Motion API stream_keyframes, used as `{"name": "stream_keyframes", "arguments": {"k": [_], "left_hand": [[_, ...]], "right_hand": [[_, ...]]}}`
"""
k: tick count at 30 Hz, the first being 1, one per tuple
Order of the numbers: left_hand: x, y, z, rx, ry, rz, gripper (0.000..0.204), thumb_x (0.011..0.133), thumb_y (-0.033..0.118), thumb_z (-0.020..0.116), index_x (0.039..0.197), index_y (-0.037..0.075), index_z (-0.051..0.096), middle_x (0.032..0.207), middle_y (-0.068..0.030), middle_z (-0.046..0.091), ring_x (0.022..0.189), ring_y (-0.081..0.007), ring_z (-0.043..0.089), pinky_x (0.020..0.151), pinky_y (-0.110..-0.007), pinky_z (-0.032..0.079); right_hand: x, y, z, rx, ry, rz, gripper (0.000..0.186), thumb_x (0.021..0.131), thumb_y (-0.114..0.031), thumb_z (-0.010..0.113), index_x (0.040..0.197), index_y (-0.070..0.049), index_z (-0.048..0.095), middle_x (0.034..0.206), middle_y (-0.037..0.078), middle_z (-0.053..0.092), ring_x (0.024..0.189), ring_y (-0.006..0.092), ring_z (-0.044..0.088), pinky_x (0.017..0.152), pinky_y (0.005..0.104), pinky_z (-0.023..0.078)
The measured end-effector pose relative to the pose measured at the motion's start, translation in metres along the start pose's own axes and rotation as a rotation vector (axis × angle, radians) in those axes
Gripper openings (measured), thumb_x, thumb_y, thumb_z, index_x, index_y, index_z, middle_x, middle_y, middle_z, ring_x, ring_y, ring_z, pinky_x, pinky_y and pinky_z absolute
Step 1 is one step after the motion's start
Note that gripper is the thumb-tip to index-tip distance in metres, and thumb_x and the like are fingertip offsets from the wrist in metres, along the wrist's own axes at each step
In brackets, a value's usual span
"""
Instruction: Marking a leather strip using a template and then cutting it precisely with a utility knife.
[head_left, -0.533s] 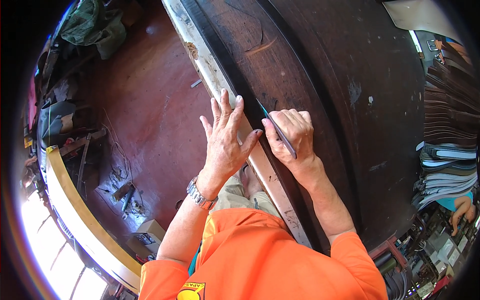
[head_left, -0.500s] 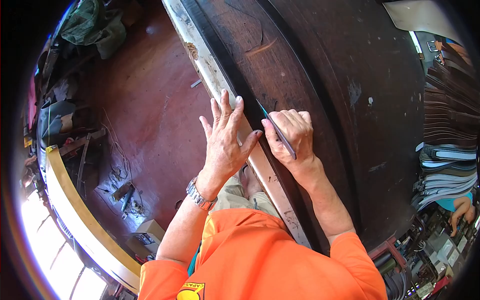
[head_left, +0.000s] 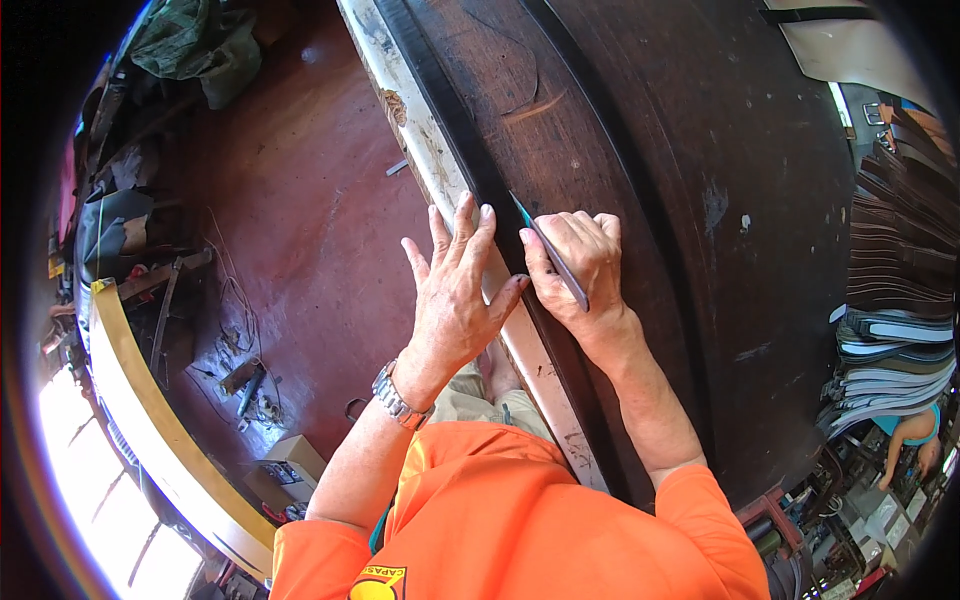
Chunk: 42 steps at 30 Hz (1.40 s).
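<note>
A long black leather-like strip (head_left: 440, 90) lies along the white-edged side of a dark wooden table. My left hand (head_left: 450, 295) rests at that edge with its fingers spread, the fingertips on or beside the strip. To its right, my right hand (head_left: 592, 262) is closed round a slim, flat dark tool (head_left: 566, 268) with a teal section towards its pointed end. That point is at the strip's right border, just past my left fingertips. Whether the tip touches the strip or the wood I cannot tell.
Another black strip (head_left: 612, 118) curves across the table on the right. Beyond are a stack of brown straps (head_left: 900, 220), a pile of white and dark straps (head_left: 890, 350), and a pale sheet (head_left: 840, 50). On the left is a reddish floor (head_left: 310, 190) with a cardboard box (head_left: 290, 470).
My right hand and the tool have moved slightly away from me along the strip. My left hand keeps its place on the table edge. The view has shifted a little.
</note>
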<state>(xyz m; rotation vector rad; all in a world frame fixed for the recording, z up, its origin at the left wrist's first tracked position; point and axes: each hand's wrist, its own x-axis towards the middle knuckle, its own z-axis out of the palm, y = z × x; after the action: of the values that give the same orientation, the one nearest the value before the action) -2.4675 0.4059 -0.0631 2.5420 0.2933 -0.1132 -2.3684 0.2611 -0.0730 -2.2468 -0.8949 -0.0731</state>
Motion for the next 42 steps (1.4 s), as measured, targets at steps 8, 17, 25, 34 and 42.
{"name": "stream_keyframes", "arguments": {"k": [8,17,25,34,42], "left_hand": [[0.002,0.003,-0.005,-0.012,-0.022,-0.012,0.079,0.086,0.03,0.075,0.152,0.006,0.039,0.164,-0.0204,0.023,0.152,-0.046,0.013,0.114,-0.073,0.008],[0.022,-0.004,-0.021,0.062,0.016,-0.012,0.079,0.084,0.029,0.078,0.151,0.008,0.041,0.162,-0.02,0.028,0.152,-0.0435,0.014,0.112,-0.077,0.005],[0.054,-0.012,-0.035,0.053,-0.044,0.0,0.084,0.081,0.028,0.082,0.151,0.009,0.04,0.163,-0.0206,0.027,0.154,-0.0404,0.009,0.114,-0.074,0.004],[0.057,-0.008,-0.041,0.043,-0.096,0.003,0.084,0.081,0.026,0.08,0.151,0.005,0.038,0.161,-0.0245,0.027,0.152,-0.0465,0.01,0.112,-0.076,0.007],[0.055,-0.013,-0.037,0.05,-0.061,0.028,0.086,0.083,0.031,0.079,0.151,0.005,0.036,0.16,-0.0238,0.029,0.151,-0.0489,0.014,0.111,-0.077,0.011]], "right_hand": [[0.009,0.003,0.007,-0.009,0.023,-0.015,0.011,0.092,-0.016,0.066,0.084,-0.009,0.064,0.079,0.007,0.067,0.074,0.0232,0.062,0.079,0.042,0.039],[0.025,0.003,0.011,-0.034,0.043,-0.036,0.012,0.091,-0.016,0.065,0.082,-0.009,0.062,0.077,0.006,0.066,0.073,0.0243,0.062,0.077,0.0418,0.037],[0.031,0.003,0.013,-0.004,0.029,-0.018,0.012,0.091,-0.015,0.065,0.081,-0.009,0.063,0.077,0.007,0.066,0.074,0.0237,0.062,0.078,0.0425,0.037],[0.063,0.006,0.026,0.0,0.037,-0.043,0.012,0.091,-0.015,0.065,0.081,-0.009,0.062,0.076,0.007,0.065,0.073,0.0239,0.061,0.079,0.042,0.037],[0.088,0.012,0.042,0.004,0.073,-0.075,0.012,0.089,-0.016,0.066,0.08,-0.01,0.06,0.077,0.006,0.066,0.075,0.0246,0.063,0.079,0.0427,0.038]]}}
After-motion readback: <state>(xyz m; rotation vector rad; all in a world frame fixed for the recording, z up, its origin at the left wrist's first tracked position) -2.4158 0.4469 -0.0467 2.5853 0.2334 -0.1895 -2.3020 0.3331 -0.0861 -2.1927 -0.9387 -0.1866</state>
